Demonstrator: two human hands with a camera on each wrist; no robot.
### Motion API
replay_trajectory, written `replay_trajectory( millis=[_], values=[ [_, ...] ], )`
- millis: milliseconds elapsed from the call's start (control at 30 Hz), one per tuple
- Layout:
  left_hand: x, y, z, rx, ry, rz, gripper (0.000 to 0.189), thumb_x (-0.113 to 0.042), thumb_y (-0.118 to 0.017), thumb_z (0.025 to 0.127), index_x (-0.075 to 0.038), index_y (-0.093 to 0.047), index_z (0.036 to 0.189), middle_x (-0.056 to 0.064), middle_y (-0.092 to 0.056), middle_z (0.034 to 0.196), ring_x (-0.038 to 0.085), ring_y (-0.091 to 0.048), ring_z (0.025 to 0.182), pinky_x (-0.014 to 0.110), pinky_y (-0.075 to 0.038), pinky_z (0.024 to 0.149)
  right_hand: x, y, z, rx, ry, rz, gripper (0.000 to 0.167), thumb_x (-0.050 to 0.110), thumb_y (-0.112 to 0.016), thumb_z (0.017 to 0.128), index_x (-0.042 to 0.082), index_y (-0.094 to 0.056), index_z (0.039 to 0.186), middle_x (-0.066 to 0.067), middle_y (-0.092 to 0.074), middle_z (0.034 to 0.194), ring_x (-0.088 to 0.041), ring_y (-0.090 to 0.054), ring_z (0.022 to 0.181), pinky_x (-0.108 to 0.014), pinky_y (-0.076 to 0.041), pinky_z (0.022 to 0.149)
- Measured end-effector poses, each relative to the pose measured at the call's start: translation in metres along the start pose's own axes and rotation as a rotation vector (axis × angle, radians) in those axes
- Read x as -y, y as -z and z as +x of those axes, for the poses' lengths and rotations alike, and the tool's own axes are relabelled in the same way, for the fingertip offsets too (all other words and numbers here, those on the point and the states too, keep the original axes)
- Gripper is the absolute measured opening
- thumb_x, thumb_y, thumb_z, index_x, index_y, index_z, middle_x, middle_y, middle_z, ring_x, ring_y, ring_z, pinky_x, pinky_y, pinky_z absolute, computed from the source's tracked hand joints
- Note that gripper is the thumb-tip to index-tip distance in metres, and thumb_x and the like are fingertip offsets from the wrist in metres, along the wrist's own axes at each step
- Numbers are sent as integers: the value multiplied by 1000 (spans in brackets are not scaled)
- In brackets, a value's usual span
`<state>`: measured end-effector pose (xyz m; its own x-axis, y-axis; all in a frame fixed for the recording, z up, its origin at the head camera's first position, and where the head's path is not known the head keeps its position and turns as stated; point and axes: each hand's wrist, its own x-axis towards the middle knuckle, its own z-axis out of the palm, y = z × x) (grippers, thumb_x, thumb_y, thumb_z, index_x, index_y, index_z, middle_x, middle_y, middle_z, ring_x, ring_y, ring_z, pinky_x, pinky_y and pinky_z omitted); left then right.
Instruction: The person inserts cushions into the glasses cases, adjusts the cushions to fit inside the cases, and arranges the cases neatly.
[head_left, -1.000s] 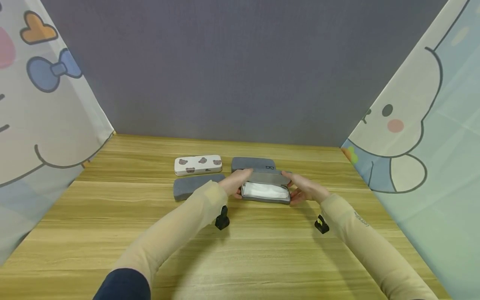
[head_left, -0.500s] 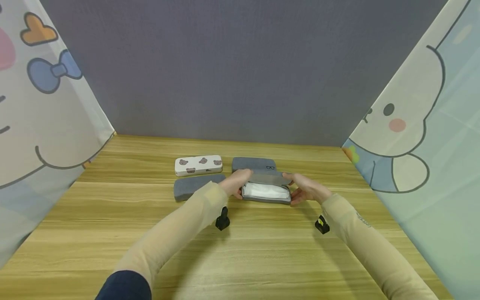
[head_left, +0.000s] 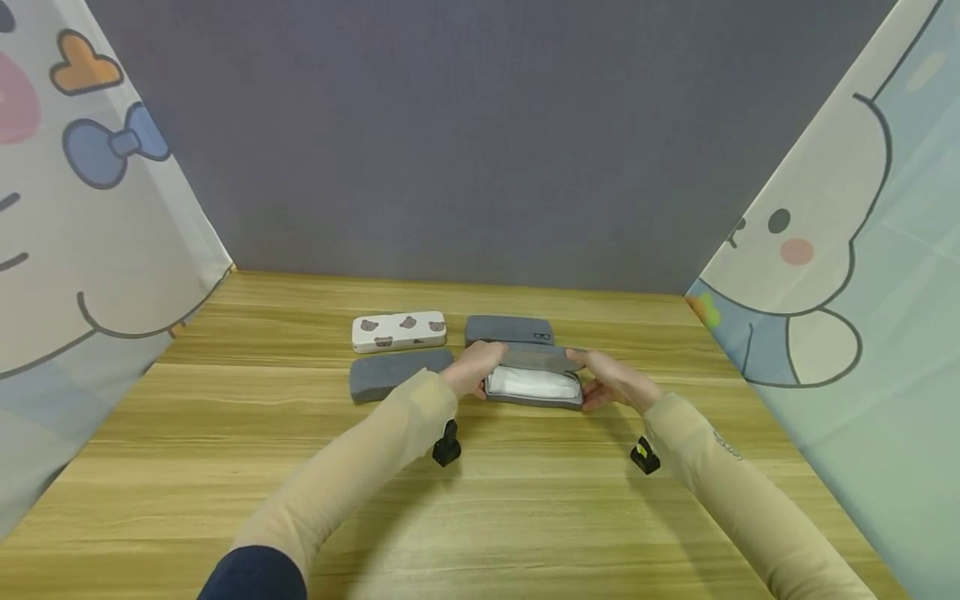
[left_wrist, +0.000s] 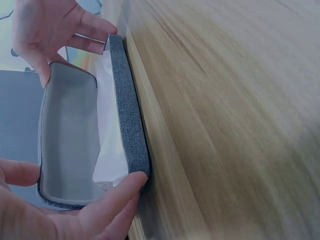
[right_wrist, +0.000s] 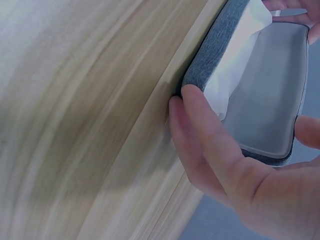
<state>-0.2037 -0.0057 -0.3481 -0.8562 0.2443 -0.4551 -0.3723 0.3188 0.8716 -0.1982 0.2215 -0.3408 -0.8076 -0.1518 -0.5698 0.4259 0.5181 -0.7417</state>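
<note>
In the head view a grey glasses case [head_left: 534, 402] lies on the table with its lid [head_left: 538, 358] raised at the back. Inside it is a folded white cloth [head_left: 534, 382]. My left hand [head_left: 476, 368] holds the case's left end, and my right hand [head_left: 611, 380] holds the right end. Seen from the left wrist, the left thumb [left_wrist: 20, 172] is at the lid's rim while the fingers [left_wrist: 117, 202] reach the base's front corner. The right wrist view has the right thumb [right_wrist: 307, 131] at the lid and the fingertips [right_wrist: 192, 95] against the base corner.
Behind the case lies a grey case [head_left: 508, 329] with a small glasses print. To the left are a plain grey case [head_left: 400, 373] and a white case with bear prints [head_left: 399, 332]. A dark panel [head_left: 465, 150] rises behind the wooden table [head_left: 525, 517], with cartoon-printed sheets at both sides.
</note>
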Motion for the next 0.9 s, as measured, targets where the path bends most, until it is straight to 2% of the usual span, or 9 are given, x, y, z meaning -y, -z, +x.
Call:
replay_trajectory(
  millis=[267,667,900],
  values=[
    [1,-1,0,-4,-1,30,59,-31,-35,101,-6,-21,153,17,-20,159,45,-30,140,58,-44,100,-1,-1,-1,-5,12,-28,72,41,-32,102,-5,-6,151,-39,-38,125,-39,-53,101,-45,-55,88],
    [0,0,-1,10,1,21,57,-28,-36,101,-5,-22,152,17,-21,158,48,-31,137,56,-44,102,-2,1,-3,0,16,-56,72,40,-31,103,-6,-4,151,-37,-39,126,-38,-54,104,-42,-54,91],
    [1,0,-1,7,-12,28,57,-25,-36,101,-2,-23,151,18,-22,157,46,-30,139,57,-44,101,-1,-2,-4,2,28,-27,71,35,-31,104,-10,-1,149,-41,-34,128,-42,-50,108,-47,-51,95]
  ],
)
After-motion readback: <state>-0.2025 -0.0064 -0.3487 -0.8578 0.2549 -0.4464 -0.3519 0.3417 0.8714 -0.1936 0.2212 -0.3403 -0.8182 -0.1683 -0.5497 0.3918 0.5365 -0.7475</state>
